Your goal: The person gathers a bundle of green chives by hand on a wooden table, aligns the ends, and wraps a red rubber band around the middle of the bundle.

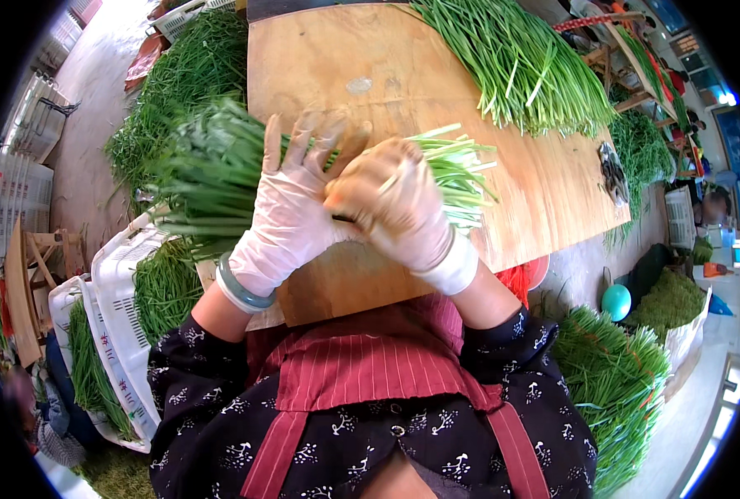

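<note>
A bunch of long green stalks, like garlic chives [212,179], lies across the near left part of the wooden board. Its leafy end hangs past the left edge and its pale cut ends [463,170] point right. My left hand [296,200], in a thin white glove, rests over the bunch with fingers stretched and spread. Beside it my right hand [395,208], gloved too, is closed in a fist over the stalks, its knuckles turned up and slightly blurred. What its fingers hold is hidden. Both hands cover the middle of the bunch.
A large pile of the same greens [528,71] covers the far right of the board [336,50]. Dark small items [613,173] lie at its right edge. White plastic crates [124,308] with greens stand left. More greens [611,391] and a turquoise balloon-like ball [616,301] are at right.
</note>
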### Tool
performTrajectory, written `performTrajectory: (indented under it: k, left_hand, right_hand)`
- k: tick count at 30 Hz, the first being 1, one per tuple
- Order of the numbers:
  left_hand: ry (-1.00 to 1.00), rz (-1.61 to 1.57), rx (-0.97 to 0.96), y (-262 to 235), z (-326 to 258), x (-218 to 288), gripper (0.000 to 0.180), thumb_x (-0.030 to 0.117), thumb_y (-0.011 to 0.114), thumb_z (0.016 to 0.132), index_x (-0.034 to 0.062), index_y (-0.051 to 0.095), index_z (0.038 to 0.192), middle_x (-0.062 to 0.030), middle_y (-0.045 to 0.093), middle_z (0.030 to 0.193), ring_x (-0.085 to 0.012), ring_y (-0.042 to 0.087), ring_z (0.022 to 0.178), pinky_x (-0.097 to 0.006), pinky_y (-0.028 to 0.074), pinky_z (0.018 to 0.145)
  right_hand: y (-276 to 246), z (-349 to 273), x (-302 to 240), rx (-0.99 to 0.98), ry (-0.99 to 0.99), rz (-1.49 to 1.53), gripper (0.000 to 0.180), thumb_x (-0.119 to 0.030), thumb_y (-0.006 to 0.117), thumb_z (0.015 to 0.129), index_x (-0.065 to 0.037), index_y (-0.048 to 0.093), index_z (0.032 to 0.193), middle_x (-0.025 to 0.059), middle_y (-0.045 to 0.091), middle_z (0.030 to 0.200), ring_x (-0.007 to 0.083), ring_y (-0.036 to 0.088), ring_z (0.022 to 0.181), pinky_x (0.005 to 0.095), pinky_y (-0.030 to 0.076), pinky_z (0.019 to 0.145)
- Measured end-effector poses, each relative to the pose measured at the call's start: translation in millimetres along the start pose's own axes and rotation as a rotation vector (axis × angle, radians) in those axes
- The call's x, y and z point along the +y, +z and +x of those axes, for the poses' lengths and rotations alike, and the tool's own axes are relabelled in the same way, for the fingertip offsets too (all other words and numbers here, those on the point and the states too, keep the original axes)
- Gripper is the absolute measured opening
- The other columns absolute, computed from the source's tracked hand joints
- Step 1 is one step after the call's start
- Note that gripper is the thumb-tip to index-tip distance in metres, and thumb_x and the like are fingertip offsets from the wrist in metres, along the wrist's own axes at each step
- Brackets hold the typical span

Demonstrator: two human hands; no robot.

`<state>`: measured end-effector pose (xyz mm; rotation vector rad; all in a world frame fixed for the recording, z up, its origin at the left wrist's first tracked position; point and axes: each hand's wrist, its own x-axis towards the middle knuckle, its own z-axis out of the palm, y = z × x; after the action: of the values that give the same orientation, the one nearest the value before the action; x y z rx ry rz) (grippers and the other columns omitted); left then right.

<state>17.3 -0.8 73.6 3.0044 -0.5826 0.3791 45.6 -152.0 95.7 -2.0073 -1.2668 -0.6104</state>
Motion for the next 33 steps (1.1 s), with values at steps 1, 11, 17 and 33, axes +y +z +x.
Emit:
performTrajectory:
  k: [1,11,17,33]
  left_hand:
    - [0.028,0.024,-0.074,7,0,1,0.077,0.051,0.055,0.075,0.0154,0.031,0.138,-0.0102,0.04,0.134,-0.0301,0.03,0.129,-0.052,0.011,0.109]
    - [-0.016,-0.077,-0.074,13,-24,24,0.103,0.059,0.069,0.056,0.0074,0.031,0.136,-0.0095,0.038,0.135,-0.0281,0.034,0.126,-0.05,0.016,0.108]
    - [-0.034,-0.124,-0.01,10,-23,26,0.117,0.059,0.075,0.046,0.0085,0.026,0.14,-0.0087,0.038,0.135,-0.0278,0.034,0.125,-0.05,0.018,0.107]
    - [0.004,-0.073,-0.039,10,-22,27,0.117,0.059,0.074,0.045,0.0102,0.026,0.14,-0.0097,0.039,0.136,-0.0283,0.037,0.125,-0.049,0.02,0.105]
  right_hand:
    - [3,-7,-7,-0.071,-0.048,-0.115,0.012,-0.014,0.061,0.065,-0.012,0.056,0.076,0.0029,0.053,0.074,0.0204,0.055,0.076,0.0381,0.043,0.079]
    - [-24,-47,-15,-0.346,0.268,-0.563,0.05,-0.038,0.055,0.082,-0.024,0.046,0.13,0.0009,0.049,0.13,0.0206,0.039,0.127,0.0551,0.014,0.108]
    - [-107,-44,1,0.117,0.297,-0.483,0.029,-0.031,0.061,0.081,-0.022,0.065,0.108,0.0031,0.063,0.1,0.0213,0.056,0.091,0.0441,0.028,0.095]
    - [-73,-87,31,0.056,0.423,0.081,0.018,-0.006,0.07,0.072,-0.008,0.07,0.09,0.005,0.063,0.078,0.0215,0.06,0.08,0.0294,0.046,0.068]
